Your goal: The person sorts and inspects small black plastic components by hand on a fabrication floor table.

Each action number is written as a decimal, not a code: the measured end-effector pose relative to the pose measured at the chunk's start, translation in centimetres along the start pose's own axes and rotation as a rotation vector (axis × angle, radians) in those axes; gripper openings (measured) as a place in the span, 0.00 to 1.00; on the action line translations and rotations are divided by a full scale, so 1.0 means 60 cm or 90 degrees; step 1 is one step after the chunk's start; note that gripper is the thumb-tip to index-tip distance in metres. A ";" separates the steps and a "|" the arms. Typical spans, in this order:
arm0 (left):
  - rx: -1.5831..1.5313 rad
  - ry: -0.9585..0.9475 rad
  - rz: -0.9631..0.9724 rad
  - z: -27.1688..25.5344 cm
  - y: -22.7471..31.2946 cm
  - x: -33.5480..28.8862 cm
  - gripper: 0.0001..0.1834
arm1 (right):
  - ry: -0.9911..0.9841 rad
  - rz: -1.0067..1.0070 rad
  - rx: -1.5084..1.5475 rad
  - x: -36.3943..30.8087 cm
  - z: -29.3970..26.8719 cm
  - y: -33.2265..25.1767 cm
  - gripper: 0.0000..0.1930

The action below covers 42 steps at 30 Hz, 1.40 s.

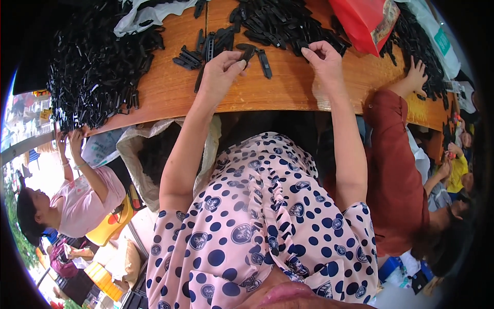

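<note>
My left hand (pixel 222 72) is closed, thumb and forefinger pinching a curved black plastic piece (pixel 247 51). Just right of that pinch, a narrow black piece (pixel 264 64) lies on the brown wooden table (pixel 278 95). My right hand (pixel 325 64) is closed too, its thumb and forefinger brought together at the near edge of a heap of long black plastic pieces (pixel 272 23). What those fingertips hold, if anything, blends into the dark heap. To the far left of my left hand sits a small cluster of black pieces (pixel 189 57).
A large black heap (pixel 98 67) covers the table's left end, with a person's hands (pixel 74 141) at its edge. A red bag (pixel 365 23) stands at the far right. Beside it, a dark-red-sleeved co-worker's hand (pixel 416 77) touches another heap. A white sack (pixel 139 170) hangs open below the table.
</note>
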<state>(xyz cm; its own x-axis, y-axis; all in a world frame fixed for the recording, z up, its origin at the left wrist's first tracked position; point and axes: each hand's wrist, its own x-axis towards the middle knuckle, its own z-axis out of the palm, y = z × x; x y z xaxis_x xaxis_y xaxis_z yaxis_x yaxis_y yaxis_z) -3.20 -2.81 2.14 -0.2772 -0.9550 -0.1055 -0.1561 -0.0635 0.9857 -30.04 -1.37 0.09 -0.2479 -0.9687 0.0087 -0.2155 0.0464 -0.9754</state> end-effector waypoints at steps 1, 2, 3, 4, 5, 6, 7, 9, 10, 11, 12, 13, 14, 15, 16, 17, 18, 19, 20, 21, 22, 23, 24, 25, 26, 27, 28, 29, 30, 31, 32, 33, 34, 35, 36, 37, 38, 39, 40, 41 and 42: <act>-0.071 -0.023 -0.062 0.001 0.003 -0.001 0.11 | -0.001 0.000 0.000 -0.006 0.005 -0.006 0.07; -0.071 -0.022 -0.063 0.006 -0.002 -0.001 0.11 | 0.019 0.009 0.093 -0.016 0.013 -0.013 0.09; -0.038 -0.024 -0.053 0.015 -0.012 0.001 0.11 | 0.038 0.018 0.187 -0.026 0.021 -0.021 0.10; -0.004 -0.028 -0.042 0.026 -0.010 0.001 0.12 | 0.039 0.019 0.187 -0.037 0.027 -0.030 0.10; -0.004 -0.029 -0.044 0.036 -0.007 0.002 0.12 | 0.065 0.023 0.208 -0.048 0.033 -0.038 0.11; 0.072 -0.018 0.008 0.047 -0.001 0.005 0.12 | 0.092 0.027 0.229 -0.055 0.035 -0.041 0.11; 0.148 -0.011 0.062 0.058 0.006 0.008 0.13 | 0.097 0.027 0.228 -0.056 0.031 -0.033 0.11; 0.141 -0.015 0.100 0.076 0.002 0.030 0.13 | 0.051 0.034 0.157 -0.058 0.023 0.007 0.07; 0.144 -0.025 0.130 0.087 0.016 0.040 0.13 | 0.054 0.036 0.155 -0.063 0.016 0.027 0.07; 0.152 -0.032 0.165 0.093 0.026 0.048 0.13 | 0.054 0.020 0.062 -0.070 0.011 0.043 0.06; 0.195 -0.001 0.227 0.097 0.014 0.062 0.12 | 0.055 0.004 -0.031 -0.073 0.005 0.055 0.05; 0.196 -0.008 0.226 0.095 0.018 0.063 0.12 | 0.061 0.008 -0.029 -0.077 0.000 0.054 0.05; 0.340 0.024 0.260 0.085 0.025 0.061 0.13 | 0.080 -0.096 -0.159 -0.084 -0.003 0.046 0.05; 0.484 0.057 0.293 0.075 0.028 0.059 0.13 | 0.097 -0.198 -0.289 -0.091 -0.006 0.037 0.05; 0.546 0.031 0.259 0.067 0.023 0.051 0.17 | 0.090 -0.208 -0.299 -0.098 -0.005 0.022 0.07; 0.549 0.026 0.258 0.070 0.020 0.043 0.17 | 0.092 -0.204 -0.297 -0.099 -0.004 0.023 0.07; 0.636 -0.016 0.171 0.074 0.019 0.035 0.17 | 0.101 -0.233 -0.320 -0.100 -0.002 0.025 0.07; 0.721 -0.056 0.081 0.077 0.018 0.030 0.18 | 0.108 -0.263 -0.343 -0.100 0.000 0.022 0.08; 0.698 -0.037 0.094 0.081 0.007 0.028 0.18 | 0.108 -0.262 -0.341 -0.100 0.008 0.017 0.08; 0.700 -0.037 0.092 0.085 0.000 0.025 0.18 | 0.123 -0.218 -0.239 -0.100 0.023 0.009 0.08; 0.671 -0.001 0.128 0.090 -0.007 0.022 0.17 | 0.139 -0.172 -0.139 -0.102 0.039 0.002 0.08; 0.641 0.036 0.164 0.096 -0.011 0.018 0.15 | 0.154 -0.174 -0.087 -0.098 0.056 0.007 0.08; 0.641 0.035 0.163 0.100 -0.014 0.014 0.15 | 0.149 -0.151 -0.065 -0.095 0.071 0.013 0.08; 0.628 0.033 0.160 0.102 -0.016 0.010 0.13 | 0.143 -0.128 -0.043 -0.092 0.087 0.013 0.08; 0.613 0.030 0.157 0.104 -0.017 0.007 0.11 | 0.151 -0.128 -0.085 -0.094 0.098 0.002 0.08; 0.612 0.032 0.155 0.106 -0.017 0.002 0.11 | 0.149 -0.128 -0.087 -0.093 0.105 0.005 0.08; 0.619 0.035 0.158 0.106 -0.014 -0.005 0.10 | 0.151 -0.130 -0.087 -0.093 0.114 0.013 0.08; 0.626 0.038 0.161 0.106 -0.013 -0.010 0.09 | 0.153 -0.133 -0.088 -0.093 0.120 0.019 0.08; 0.624 0.040 0.159 0.107 -0.014 -0.014 0.09 | 0.158 -0.119 -0.068 -0.096 0.122 0.023 0.07; 0.597 0.048 0.199 0.109 -0.017 -0.018 0.09 | 0.155 -0.119 -0.071 -0.098 0.124 0.029 0.07; 0.570 0.056 0.238 0.111 -0.019 -0.022 0.09 | 0.146 -0.067 0.013 -0.100 0.126 0.037 0.06; 0.566 0.057 0.236 0.116 -0.022 -0.024 0.09 | 0.137 -0.015 0.097 -0.101 0.127 0.042 0.06; 0.527 0.039 0.210 0.122 -0.024 -0.024 0.09 | 0.131 -0.017 0.092 -0.102 0.126 0.039 0.06; 0.488 0.020 0.185 0.125 -0.028 -0.023 0.09 | 0.113 0.022 0.155 -0.104 0.124 0.034 0.06; 0.422 0.031 0.194 0.126 -0.040 -0.022 0.12 | 0.096 0.061 0.217 -0.106 0.123 0.028 0.05; 0.418 0.032 0.194 0.126 -0.047 -0.018 0.12 | 0.094 0.060 0.212 -0.109 0.121 0.021 0.05; 0.202 0.021 0.075 0.125 -0.052 -0.014 0.18 | 0.117 0.062 0.254 -0.114 0.119 0.011 0.05; -0.014 0.009 -0.042 0.126 -0.058 -0.013 0.24 | 0.139 0.064 0.297 -0.117 0.117 0.001 0.05; -0.092 0.002 -0.052 0.126 -0.054 -0.015 0.28 | 0.141 0.066 0.295 -0.123 0.116 -0.006 0.05; -0.093 0.001 -0.054 0.126 -0.050 -0.018 0.28 | 0.140 0.023 0.239 -0.128 0.115 -0.014 0.05; -0.160 -0.009 -0.076 0.128 -0.044 -0.022 0.26 | 0.139 -0.019 0.183 -0.132 0.114 -0.019 0.05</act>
<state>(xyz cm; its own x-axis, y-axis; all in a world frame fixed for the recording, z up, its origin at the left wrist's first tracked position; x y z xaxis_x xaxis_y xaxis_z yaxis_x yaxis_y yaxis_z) -9.71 0.83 -1.34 -0.2851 -0.9324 -0.2223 0.0506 -0.2462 0.9679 -21.39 4.58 -0.35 -0.4476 -0.8925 0.0552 0.0412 -0.0822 -0.9958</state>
